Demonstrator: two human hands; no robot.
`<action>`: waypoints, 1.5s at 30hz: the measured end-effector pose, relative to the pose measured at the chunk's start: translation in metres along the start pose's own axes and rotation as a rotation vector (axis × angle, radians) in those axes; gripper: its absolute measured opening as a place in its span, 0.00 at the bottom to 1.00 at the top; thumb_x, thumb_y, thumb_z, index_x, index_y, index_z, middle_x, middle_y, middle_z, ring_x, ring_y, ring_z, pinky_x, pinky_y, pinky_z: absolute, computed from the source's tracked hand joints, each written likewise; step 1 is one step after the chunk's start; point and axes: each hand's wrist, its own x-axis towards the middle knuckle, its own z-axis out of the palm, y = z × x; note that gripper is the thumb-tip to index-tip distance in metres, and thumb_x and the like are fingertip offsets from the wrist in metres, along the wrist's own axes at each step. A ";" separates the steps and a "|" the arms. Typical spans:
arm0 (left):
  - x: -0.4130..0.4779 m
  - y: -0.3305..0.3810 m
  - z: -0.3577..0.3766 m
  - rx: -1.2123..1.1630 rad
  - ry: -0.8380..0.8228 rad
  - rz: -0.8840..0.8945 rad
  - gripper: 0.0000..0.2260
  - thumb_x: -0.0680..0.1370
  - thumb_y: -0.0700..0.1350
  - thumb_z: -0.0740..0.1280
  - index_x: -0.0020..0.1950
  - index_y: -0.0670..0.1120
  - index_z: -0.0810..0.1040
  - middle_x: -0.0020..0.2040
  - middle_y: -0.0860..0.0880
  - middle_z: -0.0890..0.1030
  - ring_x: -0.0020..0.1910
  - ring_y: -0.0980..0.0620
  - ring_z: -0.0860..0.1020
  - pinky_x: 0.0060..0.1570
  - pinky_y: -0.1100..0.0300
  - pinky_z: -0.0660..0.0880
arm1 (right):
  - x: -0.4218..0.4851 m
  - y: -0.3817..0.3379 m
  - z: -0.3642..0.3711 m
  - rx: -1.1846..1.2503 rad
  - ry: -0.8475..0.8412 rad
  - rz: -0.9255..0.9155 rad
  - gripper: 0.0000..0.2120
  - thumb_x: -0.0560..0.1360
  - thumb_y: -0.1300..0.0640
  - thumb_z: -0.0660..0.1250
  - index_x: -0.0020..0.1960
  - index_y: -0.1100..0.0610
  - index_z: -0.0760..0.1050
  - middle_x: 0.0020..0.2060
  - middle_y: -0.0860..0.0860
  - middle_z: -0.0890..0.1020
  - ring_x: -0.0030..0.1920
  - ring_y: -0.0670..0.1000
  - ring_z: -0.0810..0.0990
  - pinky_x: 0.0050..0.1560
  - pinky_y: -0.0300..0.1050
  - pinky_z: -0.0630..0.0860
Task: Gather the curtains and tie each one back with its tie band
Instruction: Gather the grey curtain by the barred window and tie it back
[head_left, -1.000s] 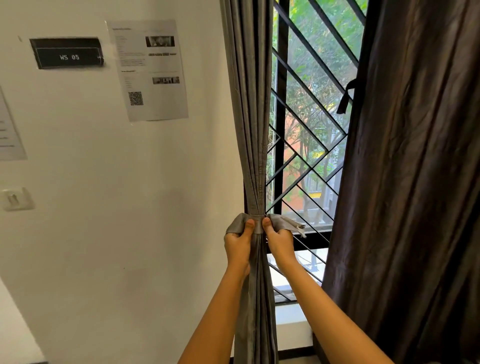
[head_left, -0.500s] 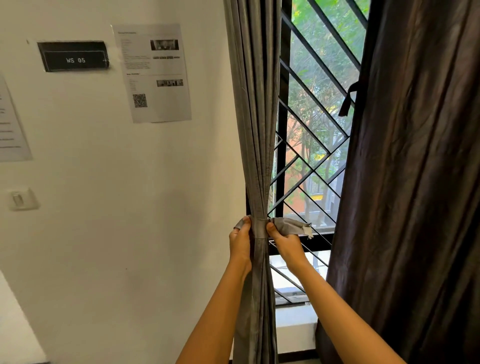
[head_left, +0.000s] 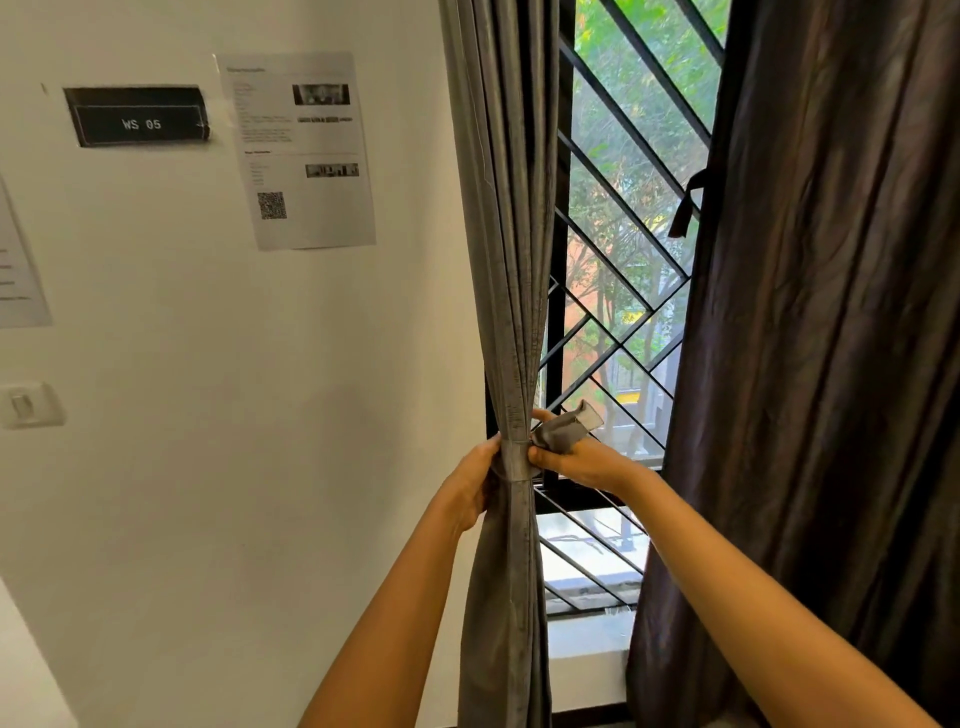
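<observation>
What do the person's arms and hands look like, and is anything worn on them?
The left arm and right arm are bare up to the frame edge; no sleeves show. The left hand and right hand wear no gloves, and no watch, bracelet or ring is visible.

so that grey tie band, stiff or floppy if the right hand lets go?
Probably floppy: the tie band creases and folds over the right hand. Likely light, since a pinch holds its end up. It may loosen if released; it cinches the grey curtain, and no knot shows.
</observation>
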 end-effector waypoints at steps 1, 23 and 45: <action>0.000 0.000 -0.001 0.009 -0.012 -0.010 0.17 0.81 0.56 0.56 0.49 0.47 0.79 0.42 0.45 0.81 0.42 0.50 0.79 0.41 0.57 0.74 | 0.001 -0.002 -0.002 -0.009 -0.028 0.007 0.25 0.79 0.64 0.60 0.73 0.59 0.56 0.57 0.52 0.76 0.56 0.42 0.76 0.58 0.28 0.70; 0.005 -0.038 0.004 -0.083 0.271 -0.031 0.17 0.74 0.58 0.67 0.47 0.44 0.75 0.38 0.46 0.77 0.38 0.51 0.75 0.42 0.54 0.77 | 0.003 0.023 0.004 -0.129 0.371 0.034 0.09 0.76 0.60 0.67 0.36 0.57 0.75 0.33 0.53 0.77 0.34 0.46 0.77 0.38 0.44 0.75; 0.007 -0.025 0.039 -0.701 0.088 -0.152 0.13 0.82 0.40 0.58 0.63 0.37 0.74 0.57 0.39 0.79 0.47 0.47 0.79 0.38 0.57 0.81 | -0.015 0.021 0.044 0.514 0.738 0.137 0.09 0.68 0.61 0.76 0.39 0.60 0.76 0.36 0.55 0.82 0.40 0.53 0.82 0.46 0.50 0.80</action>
